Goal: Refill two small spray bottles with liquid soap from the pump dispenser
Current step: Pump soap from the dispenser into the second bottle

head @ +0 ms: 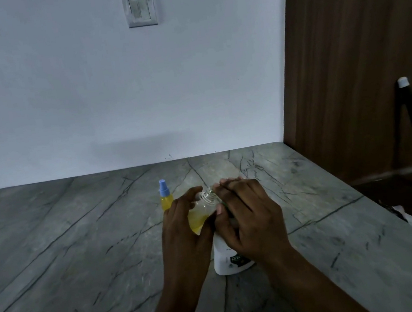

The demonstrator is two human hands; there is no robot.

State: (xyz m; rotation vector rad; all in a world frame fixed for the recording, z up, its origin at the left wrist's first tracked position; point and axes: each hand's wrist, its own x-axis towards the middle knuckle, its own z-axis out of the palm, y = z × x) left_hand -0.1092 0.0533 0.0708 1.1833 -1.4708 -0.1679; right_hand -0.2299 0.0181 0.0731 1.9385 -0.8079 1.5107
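Filling is under way: left grip (183,227) clamps the uncapped spray bottle (202,209), tilted above the worktop (53,243), mouth at the pump dispenser (227,261); right grip (247,216) wraps its head. Next needs steady presses, nozzle aligned. Behind stands the capped bottle (165,196).

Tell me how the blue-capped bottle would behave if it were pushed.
The blue-capped bottle stands upright, tall and narrow, so it would probably tip rather than slide. It looks nearly full, so it is likely fairly heavy for its size. Its rounded body would likely roll once down.
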